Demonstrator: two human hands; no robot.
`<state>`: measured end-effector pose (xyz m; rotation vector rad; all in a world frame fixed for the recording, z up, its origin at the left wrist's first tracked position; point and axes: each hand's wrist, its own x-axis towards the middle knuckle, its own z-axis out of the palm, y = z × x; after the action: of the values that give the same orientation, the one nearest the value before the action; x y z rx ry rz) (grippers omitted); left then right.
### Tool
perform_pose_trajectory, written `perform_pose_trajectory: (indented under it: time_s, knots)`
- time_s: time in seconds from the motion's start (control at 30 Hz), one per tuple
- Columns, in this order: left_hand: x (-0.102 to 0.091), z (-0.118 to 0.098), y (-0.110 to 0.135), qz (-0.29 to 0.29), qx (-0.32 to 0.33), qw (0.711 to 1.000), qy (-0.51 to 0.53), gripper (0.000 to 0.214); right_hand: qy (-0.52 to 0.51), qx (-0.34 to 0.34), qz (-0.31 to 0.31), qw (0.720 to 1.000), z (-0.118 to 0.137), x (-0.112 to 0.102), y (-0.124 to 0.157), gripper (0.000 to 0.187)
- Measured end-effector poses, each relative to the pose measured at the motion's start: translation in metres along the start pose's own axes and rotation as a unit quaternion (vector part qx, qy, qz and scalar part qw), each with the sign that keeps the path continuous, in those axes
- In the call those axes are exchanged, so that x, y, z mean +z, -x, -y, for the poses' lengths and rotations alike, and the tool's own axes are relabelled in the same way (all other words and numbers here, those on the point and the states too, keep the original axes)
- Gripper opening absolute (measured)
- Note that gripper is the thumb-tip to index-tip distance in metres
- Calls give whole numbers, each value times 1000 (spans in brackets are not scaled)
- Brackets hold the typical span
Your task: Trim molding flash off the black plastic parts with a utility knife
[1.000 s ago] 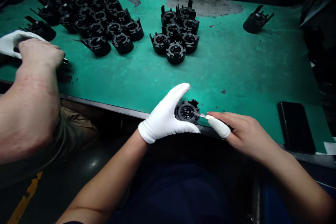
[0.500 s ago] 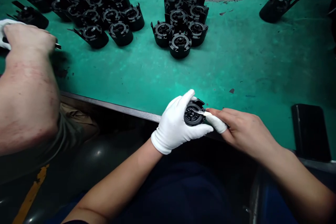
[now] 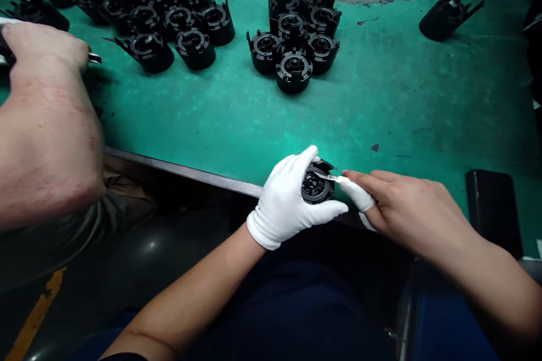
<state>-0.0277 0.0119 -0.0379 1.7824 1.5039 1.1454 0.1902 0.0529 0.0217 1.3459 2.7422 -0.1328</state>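
Observation:
My left hand (image 3: 285, 197), in a white glove, is wrapped round a black round plastic housing (image 3: 315, 185) near the table's front edge. The housing's ringed inner face is turned up towards me. My right hand (image 3: 398, 197) is bare except for a white cover on the thumb. It pinches a small knife-like tool (image 3: 331, 178) with a pale handle and a thin metal blade. The blade reaches over the housing's face; whether its tip touches the plastic I cannot tell. The handle's rear is hidden in my right hand.
Several similar black housings (image 3: 293, 70) stand grouped on the green table (image 3: 203, 118), with a larger cluster (image 3: 148, 51) at left. One housing (image 3: 442, 17) stands alone at far right. A dark flat phone-like object (image 3: 494, 211) lies right. A co-worker's arm (image 3: 51, 118) reaches in from the left.
My right hand has shifted slightly right, drawing the blade a little outward across the housing. My left hand still grips the housing. The co-worker's hand has moved slightly.

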Motion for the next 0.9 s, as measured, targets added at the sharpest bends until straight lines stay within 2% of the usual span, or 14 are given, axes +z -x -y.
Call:
perform_pose_trajectory:
  time_s: [0.07,0.13,0.23,0.3,0.57,0.8,0.9]
  knots:
    - [1,1,0,-1,1,1000,1,100,-19,2,-6,1000,-2,-1,-1,40]
    - [1,2,0,-2,7,1000,3,101,-87,1,3,996,-2,0,2,34]
    - [0,2,0,0,17,1000,6,101,-199,30,45,979,4,4,11,23]
    - [-1,2,0,3,21,1000,5,103,-237,46,67,968,11,9,16,18]
    - [-2,1,-2,12,11,1000,-1,103,-246,36,50,967,29,22,21,17]
    - [-4,0,-3,34,3,999,3,100,-259,7,128,957,25,22,11,20]
    - [-5,1,-3,37,3,999,10,100,-287,8,124,950,19,16,10,23]
